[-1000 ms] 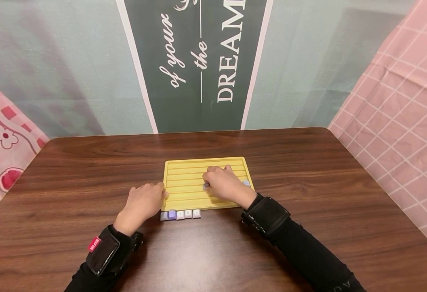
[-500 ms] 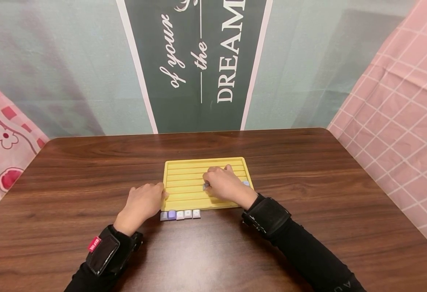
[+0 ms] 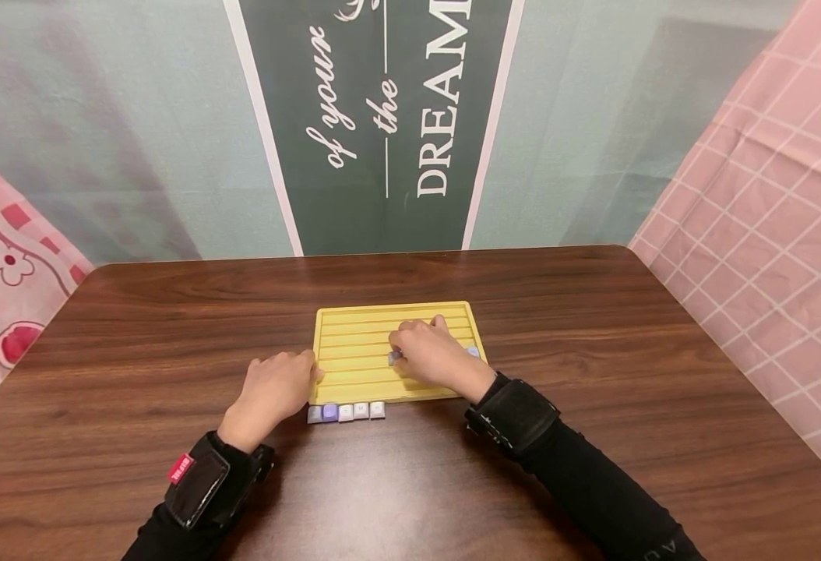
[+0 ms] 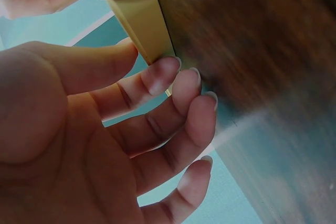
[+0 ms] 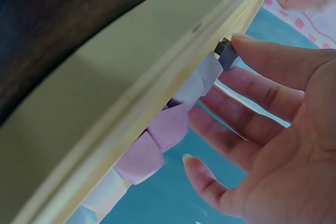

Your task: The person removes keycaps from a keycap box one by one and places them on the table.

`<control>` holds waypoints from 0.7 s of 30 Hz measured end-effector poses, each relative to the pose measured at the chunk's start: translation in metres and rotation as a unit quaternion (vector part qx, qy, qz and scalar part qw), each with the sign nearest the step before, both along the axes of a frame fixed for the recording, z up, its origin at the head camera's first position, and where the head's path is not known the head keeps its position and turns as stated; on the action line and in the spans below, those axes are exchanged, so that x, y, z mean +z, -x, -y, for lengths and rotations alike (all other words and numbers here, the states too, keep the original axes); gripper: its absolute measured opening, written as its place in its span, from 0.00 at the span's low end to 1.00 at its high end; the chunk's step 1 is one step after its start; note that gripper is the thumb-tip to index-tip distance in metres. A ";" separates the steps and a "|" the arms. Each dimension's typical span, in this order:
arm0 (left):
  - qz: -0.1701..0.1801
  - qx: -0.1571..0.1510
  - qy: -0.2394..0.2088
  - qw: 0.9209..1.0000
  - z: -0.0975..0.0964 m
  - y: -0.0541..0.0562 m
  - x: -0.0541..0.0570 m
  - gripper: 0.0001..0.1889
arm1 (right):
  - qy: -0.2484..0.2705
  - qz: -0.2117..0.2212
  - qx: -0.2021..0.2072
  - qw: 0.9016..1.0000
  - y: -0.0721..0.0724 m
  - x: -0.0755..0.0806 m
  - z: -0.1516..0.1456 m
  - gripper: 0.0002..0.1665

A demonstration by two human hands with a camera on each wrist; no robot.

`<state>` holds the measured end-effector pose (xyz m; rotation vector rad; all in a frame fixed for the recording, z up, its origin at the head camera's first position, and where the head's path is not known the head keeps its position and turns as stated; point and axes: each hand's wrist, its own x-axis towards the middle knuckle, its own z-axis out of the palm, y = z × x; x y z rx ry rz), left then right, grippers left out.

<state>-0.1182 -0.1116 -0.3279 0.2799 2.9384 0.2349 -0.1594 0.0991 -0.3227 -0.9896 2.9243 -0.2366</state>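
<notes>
A yellow ridged tray (image 3: 354,340) lies on the wooden table. My left hand (image 3: 277,391) holds its left edge; in the left wrist view the thumb and index fingertip pinch the tray's corner (image 4: 147,24). Over the tray's right half, my right hand (image 3: 430,354) pinches a dark grey keycap (image 5: 229,55) between thumb and index finger. That keycap stands at the end of a row of keycaps seated in the tray, among them pink keycaps (image 5: 140,157) and a pale one (image 5: 190,88). From the head, my right hand hides most of this row; one light blue keycap (image 3: 473,352) shows at the right end.
Several keycaps (image 3: 346,413) line up on the table against the tray's near edge, grey and purple at the left, white to the right. The brown table (image 3: 565,343) extends around the tray. Printed cloths hang behind and at both sides.
</notes>
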 end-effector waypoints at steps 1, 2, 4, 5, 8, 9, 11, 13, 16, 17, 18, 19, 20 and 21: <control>0.000 0.000 0.000 1.000 0.000 0.000 0.000 0.11 | 0.001 -0.001 0.001 1.000 0.000 0.000 0.000 0.08; 0.000 0.000 0.000 1.000 0.000 0.000 0.000 0.11 | 0.002 -0.002 0.001 1.000 -0.001 0.000 0.000 0.08; -0.001 0.001 0.000 1.000 0.000 0.000 0.000 0.11 | 0.005 -0.004 0.003 1.000 -0.001 0.001 0.000 0.07; -0.001 0.000 0.000 1.000 0.000 0.000 0.000 0.11 | 0.007 -0.004 0.004 1.000 -0.002 0.001 0.000 0.07; -0.002 0.000 -0.001 1.000 0.000 0.000 0.000 0.11 | 0.012 -0.009 0.009 1.000 -0.003 0.001 0.000 0.07; -0.002 0.000 0.000 1.000 0.000 0.000 0.000 0.10 | 0.015 -0.010 0.010 1.000 -0.004 0.001 0.000 0.07; -0.002 0.000 0.000 1.000 0.000 0.000 0.000 0.10 | 0.017 -0.012 0.012 1.000 -0.005 0.001 0.000 0.06; -0.003 -0.001 0.000 1.000 0.000 0.000 0.000 0.10 | 0.019 -0.011 0.014 1.000 -0.006 0.001 -0.001 0.07; -0.001 -0.001 0.000 1.000 0.000 0.000 0.000 0.10 | 0.019 -0.010 0.015 1.000 -0.009 0.003 -0.001 0.07; 0.000 -0.001 -0.001 1.000 0.000 -0.001 0.001 0.10 | 0.018 -0.011 0.017 1.000 -0.009 0.003 -0.001 0.07; 0.000 0.000 -0.001 1.000 0.000 -0.001 0.001 0.10 | 0.017 -0.013 0.017 1.000 -0.010 0.003 -0.001 0.06; 0.002 0.000 -0.002 1.000 0.000 -0.001 0.001 0.10 | 0.016 -0.015 0.018 1.000 -0.010 0.003 -0.001 0.06; 0.003 0.000 -0.002 1.000 0.000 -0.001 0.001 0.10 | 0.015 -0.016 0.019 1.000 -0.011 0.003 -0.001 0.06; 0.003 0.000 -0.003 1.000 0.000 -0.001 0.001 0.10 | 0.014 -0.018 0.021 1.000 -0.011 0.003 -0.002 0.06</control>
